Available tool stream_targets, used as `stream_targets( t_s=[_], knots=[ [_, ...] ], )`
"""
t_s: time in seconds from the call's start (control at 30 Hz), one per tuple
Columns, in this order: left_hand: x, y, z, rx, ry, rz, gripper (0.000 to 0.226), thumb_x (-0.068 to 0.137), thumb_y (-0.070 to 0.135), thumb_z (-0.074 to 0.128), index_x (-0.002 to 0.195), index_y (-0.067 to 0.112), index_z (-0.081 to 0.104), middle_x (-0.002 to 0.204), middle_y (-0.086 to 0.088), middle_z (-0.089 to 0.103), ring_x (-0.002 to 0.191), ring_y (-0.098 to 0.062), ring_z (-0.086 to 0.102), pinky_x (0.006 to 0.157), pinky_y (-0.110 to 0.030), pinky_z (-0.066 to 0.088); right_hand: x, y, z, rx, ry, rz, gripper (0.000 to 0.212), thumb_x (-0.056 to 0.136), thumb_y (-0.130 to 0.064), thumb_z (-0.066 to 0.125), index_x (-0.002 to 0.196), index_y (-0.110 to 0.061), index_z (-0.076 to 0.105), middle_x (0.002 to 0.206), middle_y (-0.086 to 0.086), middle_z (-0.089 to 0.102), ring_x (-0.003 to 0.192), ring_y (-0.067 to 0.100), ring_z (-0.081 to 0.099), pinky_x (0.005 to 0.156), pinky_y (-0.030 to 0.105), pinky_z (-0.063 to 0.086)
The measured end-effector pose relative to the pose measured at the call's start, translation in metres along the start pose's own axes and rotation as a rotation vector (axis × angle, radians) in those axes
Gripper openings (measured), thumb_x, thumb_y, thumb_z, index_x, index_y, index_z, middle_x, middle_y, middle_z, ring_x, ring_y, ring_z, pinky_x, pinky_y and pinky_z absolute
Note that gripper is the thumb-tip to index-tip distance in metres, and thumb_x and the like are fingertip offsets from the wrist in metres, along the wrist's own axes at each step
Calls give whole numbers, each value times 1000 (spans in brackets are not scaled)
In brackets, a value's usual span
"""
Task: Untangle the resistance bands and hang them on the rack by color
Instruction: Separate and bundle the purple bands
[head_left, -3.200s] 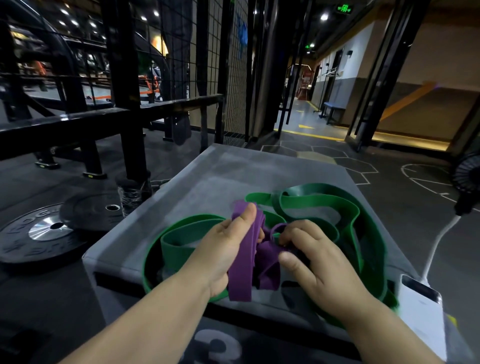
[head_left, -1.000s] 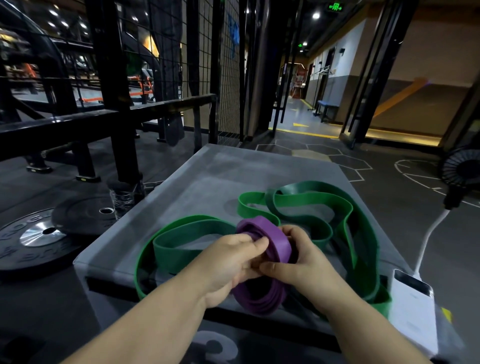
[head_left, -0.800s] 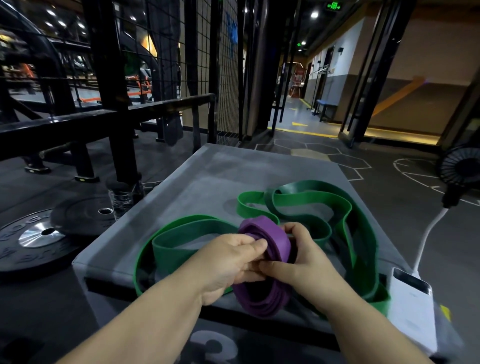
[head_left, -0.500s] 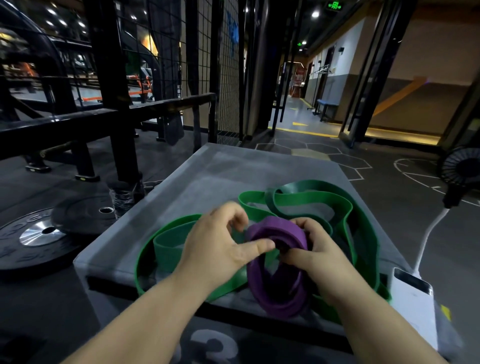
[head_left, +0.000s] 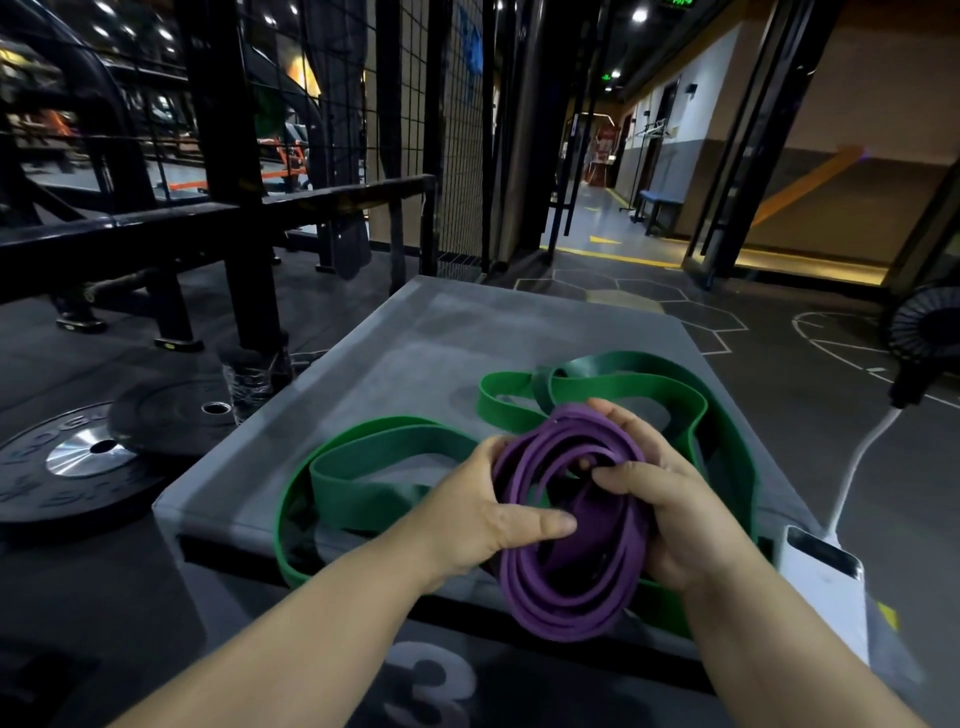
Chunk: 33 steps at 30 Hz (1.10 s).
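A purple resistance band (head_left: 563, 597) is coiled into several loops above the near edge of a grey plyo box (head_left: 415, 343). My left hand (head_left: 483, 514) grips the coil's left side, thumb laid across the front. My right hand (head_left: 670, 499) grips its right side, thumb hooked into the middle and fingers curled over the top. Green resistance bands (head_left: 384, 467) lie in wide loops on the box top, running under and behind both hands. A black steel rack (head_left: 218, 156) stands to the left behind the box.
Black weight plates (head_left: 78, 462) lie on the floor left of the box. A white power bank (head_left: 826, 582) with a white cable (head_left: 862, 457) rests at the box's right corner. A black fan (head_left: 924, 332) stands at the far right. Open floor lies beyond.
The purple band has gone from a folded strip to a wider coil of several loops. Both hands have shifted to the coil's outer sides and tipped it toward me.
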<state>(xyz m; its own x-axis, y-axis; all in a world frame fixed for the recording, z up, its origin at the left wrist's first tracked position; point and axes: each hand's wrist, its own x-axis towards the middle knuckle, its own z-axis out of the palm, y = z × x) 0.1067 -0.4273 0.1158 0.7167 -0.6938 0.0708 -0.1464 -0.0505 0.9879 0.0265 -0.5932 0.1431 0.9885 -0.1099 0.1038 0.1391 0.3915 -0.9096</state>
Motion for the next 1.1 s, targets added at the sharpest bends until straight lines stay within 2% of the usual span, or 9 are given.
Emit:
stream_targets(
  t_s=[0.13, 0.23, 0.3, 0.37, 0.53, 0.77, 0.83, 1.0, 1.1],
  knots=[
    [3, -5, 1, 173, 1, 0, 54, 70, 41, 82, 110, 45, 45, 112, 12, 65, 105, -5, 63, 100, -34, 48, -1, -2, -3, 13, -4, -5, 62, 63, 7, 57, 123, -8, 50, 94, 16, 67, 76, 28, 67, 68, 35, 58],
    [4, -6, -2, 224, -12, -2, 65, 71, 50, 76, 121, 45, 35, 118, 12, 60, 107, -2, 60, 100, -31, 46, 0, 0, -3, 2, -63, 4, 64, 55, 4, 66, 116, -7, 51, 89, 16, 65, 69, 25, 63, 64, 32, 56],
    [2, -6, 0, 211, -38, 30, 55, 79, 39, 71, 125, 43, 41, 111, 15, 63, 101, 8, 60, 95, -19, 46, 0, 1, -3, 11, -117, 20, 63, 53, -1, 70, 113, -6, 53, 89, 18, 63, 70, 25, 61, 66, 34, 55],
    [2, -6, 2, 214, -8, 45, 36, 85, 24, 66, 112, 44, 52, 98, 15, 68, 91, 9, 61, 88, -16, 47, 2, 1, -4, 38, -159, 30, 64, 51, -1, 76, 110, -5, 53, 87, 19, 63, 70, 26, 61, 68, 34, 55],
    [4, -9, 5, -7, 48, 0, 41, 69, 20, 64, 109, 25, 64, 95, -5, 73, 94, -24, 68, 91, -43, 53, 5, 1, -3, 5, -158, 22, 58, 57, -1, 66, 112, -5, 49, 89, 19, 63, 72, 26, 64, 68, 34, 56],
    [3, -7, 9, -331, 20, -15, 51, 60, 2, 68, 110, 9, 60, 91, -9, 67, 83, -17, 66, 76, -28, 55, 3, -5, -7, -90, -153, 28, 58, 61, 4, 63, 115, -7, 48, 95, 18, 65, 77, 28, 66, 69, 35, 57],
    [2, -5, 11, -354, 19, -9, 44, 59, 2, 68, 101, 11, 60, 81, -2, 64, 75, -13, 63, 70, -24, 54, 2, -5, -8, -114, -125, 37, 55, 64, 6, 57, 116, -7, 47, 91, 17, 65, 73, 26, 64, 66, 32, 56],
    [-2, 1, 10, -421, -68, 39, 23, 62, -1, 67, 69, 18, 57, 67, -1, 51, 67, -16, 52, 66, -24, 47, 3, -4, -11, -145, -85, 28, 62, 57, -8, 67, 117, -7, 53, 98, 21, 60, 81, 33, 55, 73, 39, 48],
    [-3, 3, 9, -540, -33, 88, 26, 62, -6, 66, 68, 19, 67, 69, -3, 58, 67, -18, 59, 65, -26, 51, 3, -6, -12, -196, -91, 4, 68, 59, -12, 68, 125, -7, 49, 101, 19, 61, 83, 33, 55, 74, 39, 47]
  ],
)
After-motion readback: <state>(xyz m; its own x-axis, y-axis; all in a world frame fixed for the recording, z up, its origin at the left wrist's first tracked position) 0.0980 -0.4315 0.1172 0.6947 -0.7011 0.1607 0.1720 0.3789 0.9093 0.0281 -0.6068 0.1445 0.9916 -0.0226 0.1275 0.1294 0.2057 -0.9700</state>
